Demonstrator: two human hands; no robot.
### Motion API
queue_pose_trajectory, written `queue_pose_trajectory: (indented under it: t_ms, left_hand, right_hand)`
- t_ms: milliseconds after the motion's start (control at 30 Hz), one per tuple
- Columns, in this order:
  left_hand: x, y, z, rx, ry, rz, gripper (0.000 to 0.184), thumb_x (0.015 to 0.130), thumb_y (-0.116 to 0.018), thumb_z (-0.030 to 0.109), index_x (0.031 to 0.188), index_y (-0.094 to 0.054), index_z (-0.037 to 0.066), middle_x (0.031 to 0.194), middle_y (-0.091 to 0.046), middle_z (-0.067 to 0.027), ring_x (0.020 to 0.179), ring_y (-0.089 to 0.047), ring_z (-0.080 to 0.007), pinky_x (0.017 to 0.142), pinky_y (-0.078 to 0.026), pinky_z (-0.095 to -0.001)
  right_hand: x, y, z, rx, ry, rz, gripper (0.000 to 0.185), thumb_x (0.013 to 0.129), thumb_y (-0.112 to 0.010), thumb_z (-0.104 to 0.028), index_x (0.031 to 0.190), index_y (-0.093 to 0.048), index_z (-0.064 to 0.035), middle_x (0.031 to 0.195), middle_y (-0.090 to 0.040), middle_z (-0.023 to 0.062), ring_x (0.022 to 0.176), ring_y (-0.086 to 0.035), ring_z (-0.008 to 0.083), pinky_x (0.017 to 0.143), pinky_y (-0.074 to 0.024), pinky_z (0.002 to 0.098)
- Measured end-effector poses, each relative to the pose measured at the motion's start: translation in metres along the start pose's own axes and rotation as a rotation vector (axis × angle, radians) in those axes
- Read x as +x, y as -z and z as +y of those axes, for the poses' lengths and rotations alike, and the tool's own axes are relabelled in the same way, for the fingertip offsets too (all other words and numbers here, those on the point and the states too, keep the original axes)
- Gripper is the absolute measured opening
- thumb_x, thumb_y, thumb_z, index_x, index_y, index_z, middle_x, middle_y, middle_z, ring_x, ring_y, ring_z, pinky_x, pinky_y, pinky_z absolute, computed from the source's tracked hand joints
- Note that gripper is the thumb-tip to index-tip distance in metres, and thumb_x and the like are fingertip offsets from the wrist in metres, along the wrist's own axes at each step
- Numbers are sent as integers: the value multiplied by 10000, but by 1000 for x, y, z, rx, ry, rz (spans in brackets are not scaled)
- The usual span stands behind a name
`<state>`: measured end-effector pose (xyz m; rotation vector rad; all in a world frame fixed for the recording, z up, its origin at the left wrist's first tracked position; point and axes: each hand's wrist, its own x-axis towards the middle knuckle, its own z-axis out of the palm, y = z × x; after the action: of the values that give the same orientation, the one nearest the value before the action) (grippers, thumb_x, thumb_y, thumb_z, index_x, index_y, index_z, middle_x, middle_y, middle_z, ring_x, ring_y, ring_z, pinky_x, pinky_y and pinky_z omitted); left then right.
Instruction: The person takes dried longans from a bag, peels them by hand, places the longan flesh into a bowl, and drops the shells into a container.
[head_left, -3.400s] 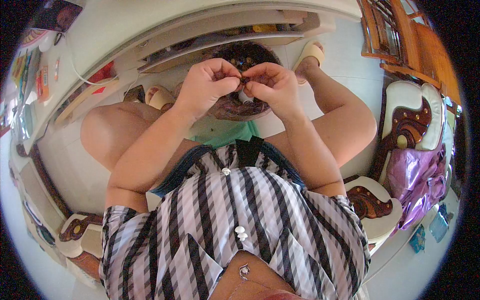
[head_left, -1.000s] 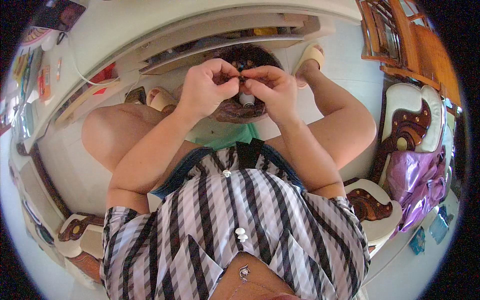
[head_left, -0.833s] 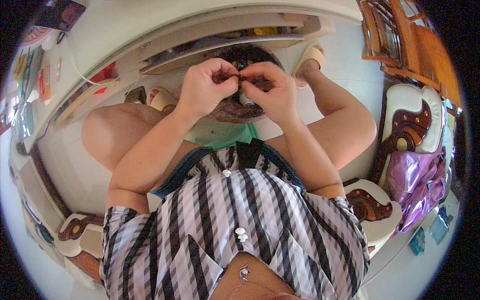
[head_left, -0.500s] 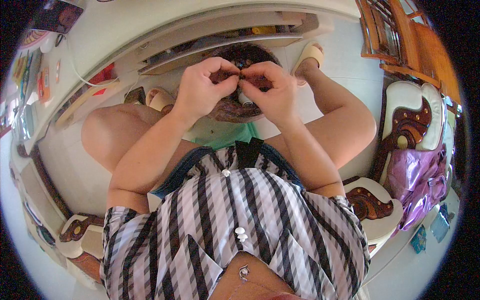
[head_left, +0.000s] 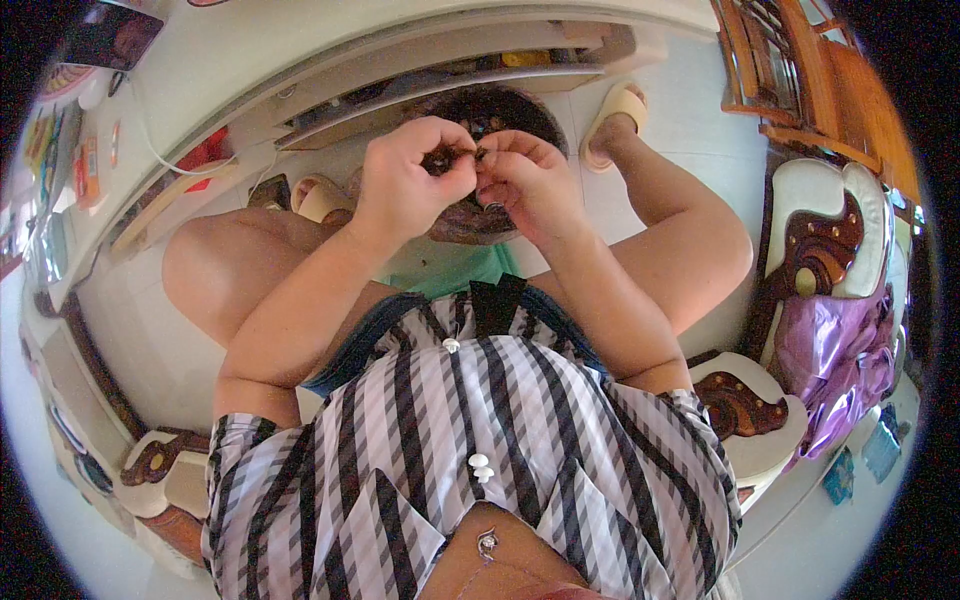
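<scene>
My left hand (head_left: 412,185) is closed in a pinch, thumb and forefinger meeting on a small dark brown piece (head_left: 481,154). From the other side the fingertips of my right hand (head_left: 537,185) press on the same piece, with the fingers bent in. What the piece is cannot be made out at this size. Both hands hover over a dark round container (head_left: 535,112) between my legs, and they cover much of its contents. Light green material (head_left: 465,270) lies in front of the container, close to my lap.
Ahead runs a long pale table (head_left: 400,40) with a shelf beneath. A white cable (head_left: 152,140) hangs at its left. Wooden furniture (head_left: 800,90) stands at the far right, and a purple shiny bag (head_left: 835,345) rests by a carved armrest (head_left: 825,240).
My right hand has shifted slightly, its fingers curling in more closely beside the small dark piece. The left hand stays nearly in place, tilted a little.
</scene>
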<state>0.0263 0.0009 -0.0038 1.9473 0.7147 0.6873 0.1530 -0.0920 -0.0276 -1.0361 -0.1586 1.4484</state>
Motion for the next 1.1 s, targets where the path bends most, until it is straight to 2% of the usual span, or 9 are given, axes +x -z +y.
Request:
queue_pose_trajectory:
  t_ms: [233, 333, 467, 700, 800, 833, 867, 1000, 1100]
  left_hand:
    - [3, 4, -2, -178, 281, -47, 98, 718, -590, 37, 814, -592, 20, 762, -621, -42, 650, -572, -113, 594, -456, -225]
    - [4, -1, -17, -971, 616, -31, 112, 775, -568, 47, 880, -586, 14, 822, -614, -60, 672, -576, -122, 627, -473, -234]
    - [11, 10, -20, -1220, 727, -83, 163, 812, -541, 72, 959, -568, 5, 882, -608, -101, 725, -590, -166, 655, -507, -269]
    - [19, 21, -11, -1268, 721, -94, 214, 809, -426, 9, 995, -530, -7, 877, -580, -111, 699, -572, -162, 571, -496, -250]
    - [15, 23, -32, -1293, 661, -99, 196, 798, -430, 20, 963, -530, -14, 817, -558, -88, 666, -533, -154, 535, -454, -252]
    - [15, 24, -29, -1319, 650, -75, 187, 798, -440, 31, 955, -529, -15, 796, -548, -80, 662, -521, -154, 530, -440, -253]
    - [17, 29, -26, -1343, 635, -52, 179, 797, -449, 42, 946, -529, -16, 776, -539, -72, 657, -508, -153, 526, -425, -254]
    - [40, 64, -13, -1216, 548, 119, 229, 836, -429, 161, 957, -539, 1, 825, -553, -89, 733, -516, -194, 622, -433, -286]
    - [72, 101, 16, -1215, 242, 309, 410, 882, -347, 302, 1138, -432, -8, 1108, -510, -124, 935, -479, -240, 805, -395, -393]
  right_hand:
    - [2, 2, 4, 366, -69, -91, 157, 777, -551, -91, 919, -559, -24, 800, -604, 66, 666, -593, 162, 541, -517, 286]
    - [3, 4, -4, 346, -30, -53, 169, 779, -554, -102, 931, -559, -27, 812, -603, 67, 672, -587, 159, 555, -508, 285]
    - [7, 3, -9, -44, 82, 154, 198, 775, -564, -112, 953, -559, -26, 834, -603, 71, 670, -575, 149, 563, -492, 276]
    - [27, 26, 8, -432, 124, 211, 248, 786, -545, -91, 1020, -545, -10, 863, -593, 69, 729, -562, 143, 637, -479, 255]
    - [35, 41, 24, -942, 371, 232, 333, 757, -556, -93, 1077, -525, -9, 900, -587, 78, 773, -557, 171, 716, -463, 294]
    - [35, 44, 24, -1070, 421, 232, 409, 699, -586, -153, 1087, -521, -38, 1010, -544, 149, 876, -550, 257, 775, -446, 324]
    - [35, 44, 23, -1292, 473, 254, 427, 698, -576, -183, 1099, -510, -52, 1095, -490, 149, 946, -527, 288, 809, -435, 355]
    - [28, 27, 20, -1364, 461, 171, 401, 708, -565, -188, 1091, -507, -87, 1112, -480, 120, 951, -522, 304, 794, -439, 375]
    - [27, 20, 18, -1346, 457, 119, 348, 708, -573, -183, 1041, -527, -93, 1098, -486, 106, 939, -527, 301, 779, -444, 375]
